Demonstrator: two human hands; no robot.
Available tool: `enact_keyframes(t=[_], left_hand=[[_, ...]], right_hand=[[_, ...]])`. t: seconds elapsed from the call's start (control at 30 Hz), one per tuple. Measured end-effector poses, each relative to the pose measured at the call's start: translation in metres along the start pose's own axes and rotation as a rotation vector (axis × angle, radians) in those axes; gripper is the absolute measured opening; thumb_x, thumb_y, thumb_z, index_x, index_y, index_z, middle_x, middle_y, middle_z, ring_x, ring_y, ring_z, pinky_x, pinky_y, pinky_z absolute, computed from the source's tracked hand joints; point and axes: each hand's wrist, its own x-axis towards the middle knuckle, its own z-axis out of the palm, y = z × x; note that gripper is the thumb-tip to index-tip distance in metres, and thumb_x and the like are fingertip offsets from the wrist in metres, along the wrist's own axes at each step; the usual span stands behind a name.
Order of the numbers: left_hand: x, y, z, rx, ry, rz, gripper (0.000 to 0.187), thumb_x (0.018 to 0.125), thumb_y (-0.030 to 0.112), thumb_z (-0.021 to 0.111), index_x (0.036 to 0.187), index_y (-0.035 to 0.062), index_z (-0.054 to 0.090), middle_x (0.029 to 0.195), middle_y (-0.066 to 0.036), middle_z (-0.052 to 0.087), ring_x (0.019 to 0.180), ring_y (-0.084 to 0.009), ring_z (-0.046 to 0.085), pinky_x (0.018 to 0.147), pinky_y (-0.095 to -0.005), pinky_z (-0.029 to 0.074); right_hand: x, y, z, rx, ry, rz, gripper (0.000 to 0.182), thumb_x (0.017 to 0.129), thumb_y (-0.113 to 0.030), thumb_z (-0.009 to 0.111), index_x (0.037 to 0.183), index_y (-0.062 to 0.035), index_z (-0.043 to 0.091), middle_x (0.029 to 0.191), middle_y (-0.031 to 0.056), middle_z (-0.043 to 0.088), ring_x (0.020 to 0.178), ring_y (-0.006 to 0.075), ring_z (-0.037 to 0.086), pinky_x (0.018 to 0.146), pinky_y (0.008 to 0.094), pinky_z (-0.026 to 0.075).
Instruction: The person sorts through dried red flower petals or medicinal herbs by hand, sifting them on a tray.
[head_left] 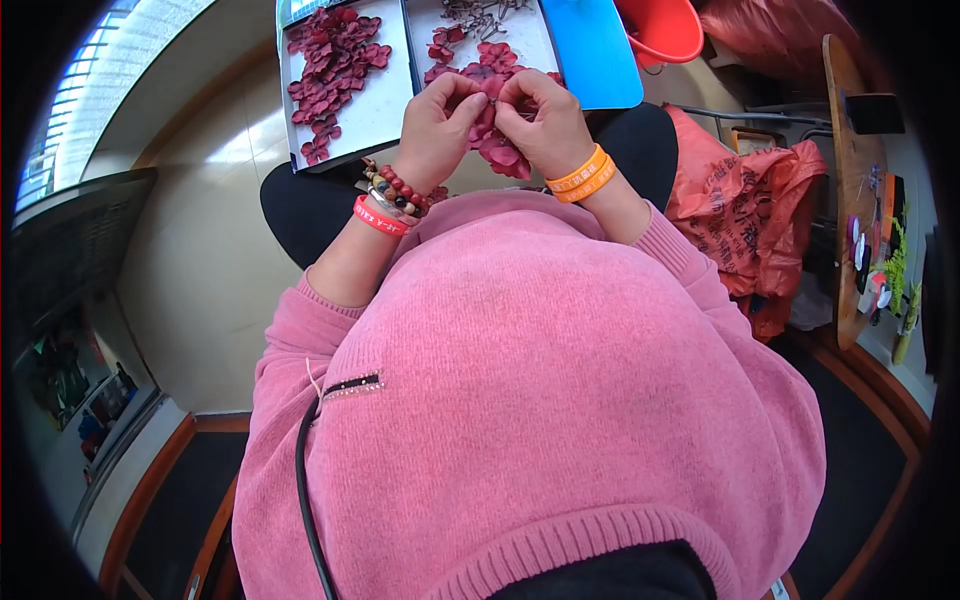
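Observation:
Both hands meet over the near edge of a white tray. My left hand, with beads and a red band at the wrist, is closed in a pinch on a dark red cloth flower. My right hand, with orange bands, pinches the same flower from the other side; the fingertips almost touch. Loose petals hang below the fingers. More red flowers lie just beyond the hands. In the left compartment is a pile of red flowers. Thin brown stems lie at the top of the right compartment.
A blue panel adjoins the tray on the right. Behind it is a red bucket. Red plastic bags sit to the right, beside a wooden board. My knees are under the tray.

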Motion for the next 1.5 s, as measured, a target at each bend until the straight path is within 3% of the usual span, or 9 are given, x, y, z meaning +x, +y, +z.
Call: enact_keyframes(t=[0.27, 0.37, 0.57, 0.67, 0.77, 0.87, 0.97, 1.37, 1.5], left_hand=[[-0.007, 0.012, 0.008, 0.041, 0.034, 0.061, 0.009, 0.089, 0.007, 0.055, 0.095, 0.0004, 0.057, 0.083, 0.001, 0.058, 0.072, -0.0041, 0.051, 0.066, -0.0186, 0.043], [-0.007, 0.012, 0.01, 0.062, 0.047, 0.092, 0.009, 0.089, 0.007, 0.055, 0.095, 0.0002, 0.056, 0.081, 0.001, 0.058, 0.072, -0.0044, 0.051, 0.065, -0.0189, 0.043], [-0.009, 0.017, 0.012, 0.206, 0.066, 0.168, 0.008, 0.087, 0.005, 0.056, 0.094, 0.0007, 0.057, 0.079, -0.002, 0.058, 0.072, -0.0071, 0.053, 0.065, -0.0219, 0.045], [-0.004, 0.011, 0.009, 0.482, 0.162, 0.518, 0.009, 0.083, 0.0, 0.059, 0.091, 0.0009, 0.058, 0.078, -0.006, 0.059, 0.071, -0.0149, 0.056, 0.067, -0.0261, 0.046], [-0.006, 0.015, 0.008, 0.531, 0.193, 0.657, 0.013, 0.077, -0.005, 0.061, 0.088, 0.0009, 0.06, 0.078, -0.009, 0.058, 0.071, -0.0228, 0.057, 0.068, -0.0294, 0.046], [-0.008, 0.019, 0.008, 0.519, 0.216, 0.816, 0.016, 0.074, -0.008, 0.062, 0.087, 0.0008, 0.061, 0.078, -0.009, 0.059, 0.072, -0.0241, 0.057, 0.071, -0.03, 0.046], [-0.009, 0.027, 0.005, 0.528, 0.164, 0.934, 0.017, 0.073, -0.009, 0.063, 0.087, 0.0004, 0.062, 0.079, -0.01, 0.06, 0.074, -0.0251, 0.057, 0.074, -0.0308, 0.047], [-0.017, 0.031, 0.008, 0.411, 0.124, 0.88, 0.016, 0.076, -0.011, 0.061, 0.089, -0.0016, 0.061, 0.083, -0.012, 0.062, 0.085, -0.0257, 0.061, 0.077, -0.0293, 0.049], [-0.02, 0.034, 0.013, 0.301, 0.185, 0.751, 0.015, 0.075, -0.009, 0.061, 0.088, -0.0017, 0.062, 0.081, -0.013, 0.061, 0.077, -0.0277, 0.062, 0.074, -0.0327, 0.05]], right_hand=[[-0.003, 0.0, -0.001, -0.034, 0.038, -0.078, 0.008, 0.075, 0.0, 0.061, 0.082, -0.0004, 0.056, 0.074, 0.0031, 0.056, 0.065, 0.008, 0.056, 0.061, 0.0216, 0.049], [-0.002, -0.001, 0.003, 0.056, 0.089, -0.021, 0.01, 0.067, -0.005, 0.062, 0.07, -0.0011, 0.053, 0.069, 0.011, 0.054, 0.063, 0.0246, 0.055, 0.057, 0.0337, 0.046], [-0.003, -0.004, 0.007, 0.068, 0.164, 0.04, 0.008, 0.069, -0.004, 0.061, 0.071, -0.0011, 0.054, 0.07, 0.0099, 0.055, 0.062, 0.0237, 0.055, 0.055, 0.0328, 0.046], [-0.006, -0.006, 0.004, 0.05, 0.128, 0.0, 0.006, 0.078, 0.0, 0.06, 0.082, 0.0001, 0.056, 0.077, 0.0031, 0.057, 0.067, 0.0084, 0.054, 0.061, 0.0219, 0.046], [-0.006, -0.009, 0.001, 0.066, 0.131, -0.132, 0.006, 0.08, 0.001, 0.059, 0.085, 0.0004, 0.056, 0.081, 0.0036, 0.056, 0.07, 0.0068, 0.053, 0.062, 0.021, 0.046], [-0.007, -0.015, 0.002, 0.138, 0.172, -0.107, 0.009, 0.074, 0.001, 0.061, 0.082, 0.0004, 0.056, 0.077, 0.0096, 0.057, 0.065, 0.018, 0.057, 0.06, 0.0253, 0.046], [-0.011, -0.017, 0.002, 0.339, 0.165, -0.034, 0.008, 0.077, 0.001, 0.059, 0.085, 0.0009, 0.057, 0.081, 0.0074, 0.057, 0.067, 0.0128, 0.057, 0.062, 0.0226, 0.046], [-0.014, -0.026, -0.003, 0.323, 0.148, -0.047, 0.004, 0.083, 0.003, 0.056, 0.086, 0.0009, 0.057, 0.089, 0.0055, 0.058, 0.078, 0.009, 0.056, 0.067, 0.0209, 0.047], [-0.015, -0.034, -0.004, 0.586, 0.137, 0.057, 0.004, 0.082, 0.002, 0.058, 0.086, 0.0015, 0.057, 0.087, 0.0056, 0.057, 0.077, 0.009, 0.056, 0.066, 0.0214, 0.047]])
